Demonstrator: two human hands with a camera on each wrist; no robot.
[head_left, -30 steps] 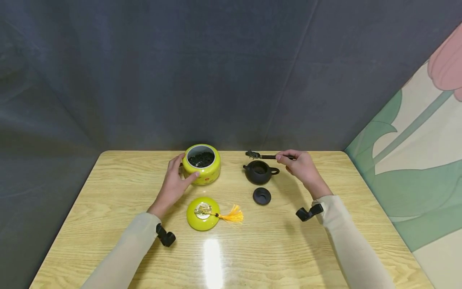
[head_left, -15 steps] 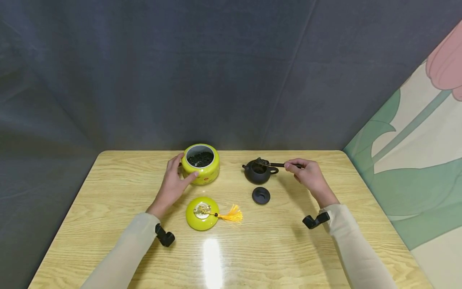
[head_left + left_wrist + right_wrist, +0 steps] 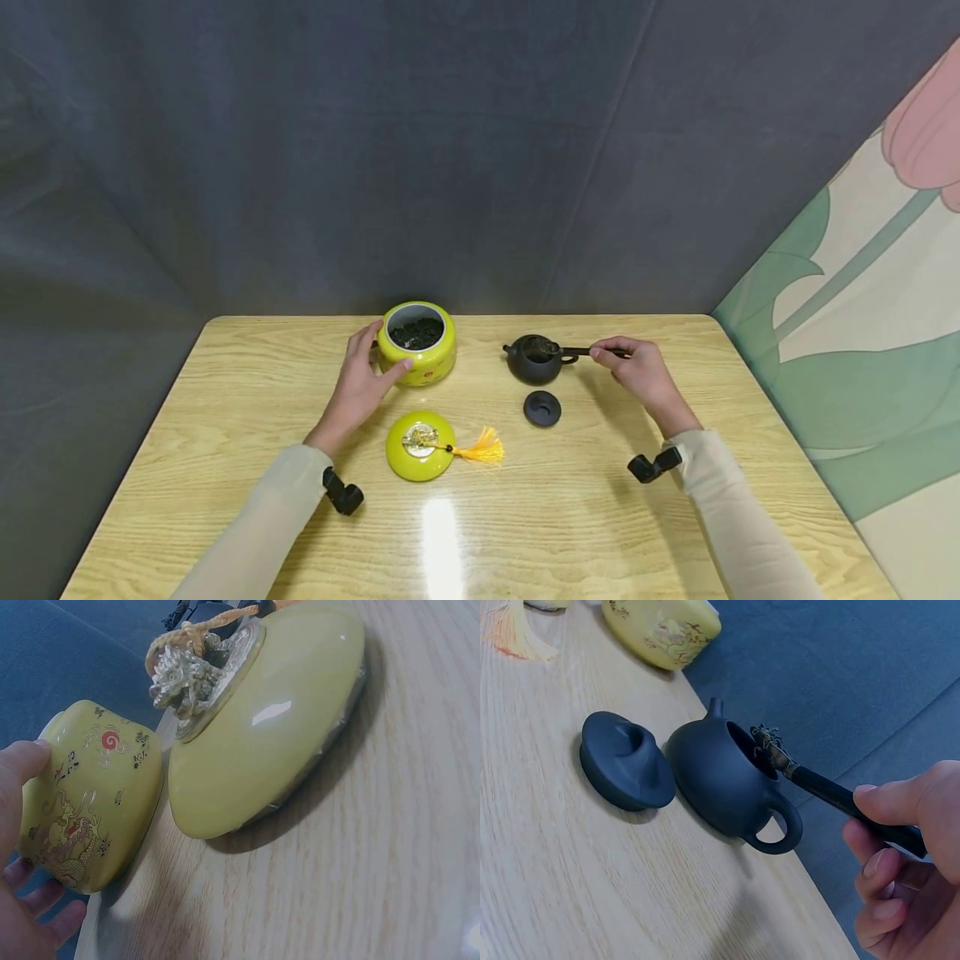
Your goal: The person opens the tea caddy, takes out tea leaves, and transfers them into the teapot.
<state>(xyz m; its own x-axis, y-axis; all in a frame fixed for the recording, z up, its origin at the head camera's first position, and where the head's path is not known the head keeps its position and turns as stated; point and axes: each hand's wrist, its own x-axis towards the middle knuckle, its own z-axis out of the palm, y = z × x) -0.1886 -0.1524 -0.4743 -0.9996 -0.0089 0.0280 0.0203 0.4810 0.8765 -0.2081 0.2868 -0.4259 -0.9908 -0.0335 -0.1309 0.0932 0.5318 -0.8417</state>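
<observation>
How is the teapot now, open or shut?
Open: the teapot is uncovered, and its lid lies on the table beside it.

The left hand (image 3: pixel 358 379) is well to the left of the black teapot (image 3: pixel 529 372), thumb spread from the fingers in a holding curve. The right hand (image 3: pixel 639 373) is just right of the teapot, thumb and curled fingers meeting in a pinch. The left forearm (image 3: pixel 258 521) and right forearm (image 3: pixel 738 517), both in pale sleeves, slant inward from the teapot's near side.
</observation>
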